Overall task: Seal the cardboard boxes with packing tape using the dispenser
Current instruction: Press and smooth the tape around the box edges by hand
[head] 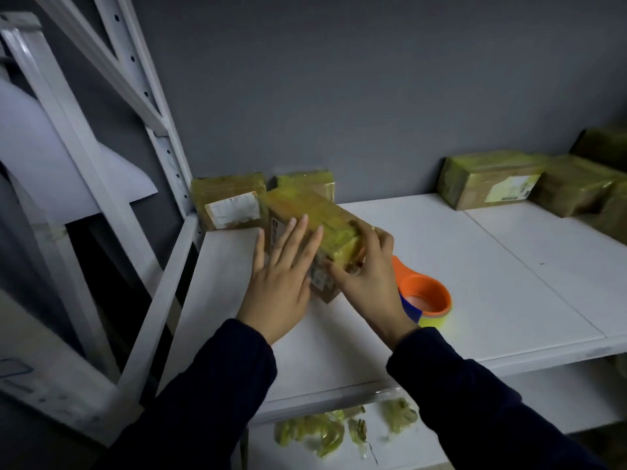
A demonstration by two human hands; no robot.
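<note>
— Left hand (285, 266) flat, fingers straight, pressing the box (319, 215); right hand (366, 276) curled round its near end.
— And the dispenser (425, 295) lies on the shelf (475, 266), just right. A careless turn of the box could knock it aside, I'd say.

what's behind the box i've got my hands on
Two taped boxes against the grey wall: a labelled box at left and a second box beside it. The held box covers the second box's lower part and the shelf there.
</note>
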